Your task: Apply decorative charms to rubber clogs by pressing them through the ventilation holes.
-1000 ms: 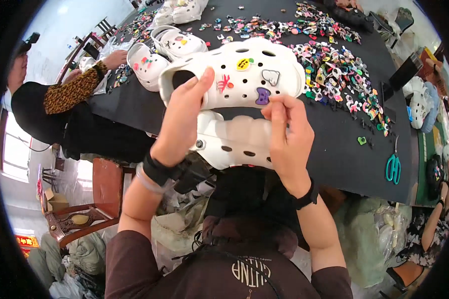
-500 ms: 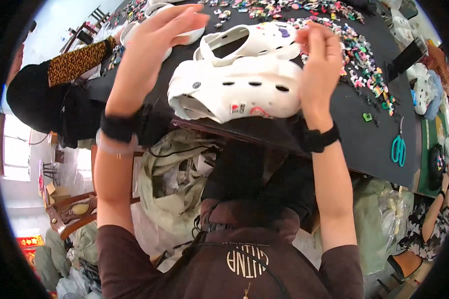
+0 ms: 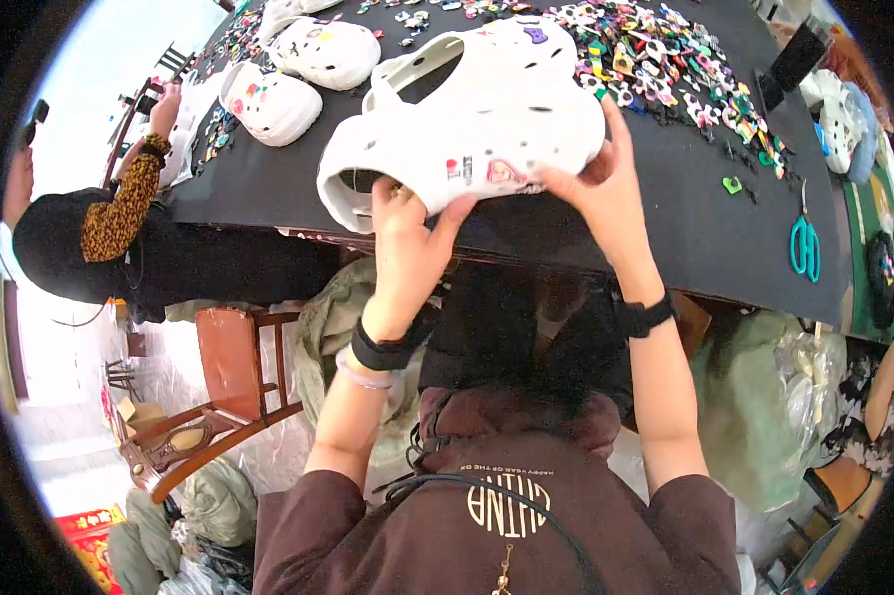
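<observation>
Clearly, left fingers, tucked inside the nearest white clog, and right fingers at its toe clamp it.

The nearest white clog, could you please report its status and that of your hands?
Left hand at heel end, right hand at toe. White clog held between them, charms on its side. Second white clog directly behind.

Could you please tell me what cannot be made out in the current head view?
In the head view:
Left hand: some fingertips, hidden inside the opening of the nearer white clog.
Right hand: some fingers, hidden by that clog's toe.
Farther white clog: its near side, hidden by the nearer one.
White clog at the top: cut off by the upper edge.
Charm pile: many designs, too small to tell.
</observation>
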Demonstrator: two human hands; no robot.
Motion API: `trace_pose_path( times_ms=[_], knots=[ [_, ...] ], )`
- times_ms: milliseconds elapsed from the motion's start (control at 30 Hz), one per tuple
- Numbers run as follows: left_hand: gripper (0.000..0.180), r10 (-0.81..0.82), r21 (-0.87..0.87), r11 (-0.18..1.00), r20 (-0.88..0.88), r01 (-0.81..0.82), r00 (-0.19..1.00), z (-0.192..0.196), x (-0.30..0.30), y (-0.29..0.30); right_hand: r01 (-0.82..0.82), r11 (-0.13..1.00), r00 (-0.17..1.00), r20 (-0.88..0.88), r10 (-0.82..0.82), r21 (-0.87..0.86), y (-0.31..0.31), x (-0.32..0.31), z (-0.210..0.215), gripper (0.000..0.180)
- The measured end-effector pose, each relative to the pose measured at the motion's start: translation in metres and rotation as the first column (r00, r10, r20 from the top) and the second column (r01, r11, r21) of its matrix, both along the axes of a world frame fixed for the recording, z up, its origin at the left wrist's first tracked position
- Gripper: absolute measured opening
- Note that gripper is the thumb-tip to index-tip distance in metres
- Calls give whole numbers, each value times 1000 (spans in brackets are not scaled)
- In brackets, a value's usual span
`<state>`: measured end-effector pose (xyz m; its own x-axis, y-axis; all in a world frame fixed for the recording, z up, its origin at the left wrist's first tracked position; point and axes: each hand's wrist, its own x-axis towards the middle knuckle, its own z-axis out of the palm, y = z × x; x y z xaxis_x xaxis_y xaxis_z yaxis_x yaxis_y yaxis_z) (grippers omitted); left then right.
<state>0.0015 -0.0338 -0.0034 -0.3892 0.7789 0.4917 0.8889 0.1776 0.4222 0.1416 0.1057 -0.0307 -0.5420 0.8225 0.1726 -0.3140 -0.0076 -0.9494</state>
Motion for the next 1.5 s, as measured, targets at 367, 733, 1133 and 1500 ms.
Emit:
trace_pose_path(
  times_ms=[367, 733, 1133, 1500],
  knots=[
    [39, -4, -32, 978, 985, 206, 172, 30, 22, 17, 302, 948, 880, 352, -318, 100, 18, 5, -16, 60],
    [33, 39, -47, 999, 877, 5, 479, 16, 62, 3, 382, 842, 879, 132, -458, 381, -13, 16, -34, 49],
    [27, 0, 25, 999, 601, -19, 799, 33, 63, 21, 356, 930, 921, 133, -365, 92, -10, 22, -26, 36],
    [25, 35, -136, 988, 664, 75, 747, 23, 42, 30, 48, 858, 601, 671, -434, 512, 119, 149, 58, 27]
  ],
)
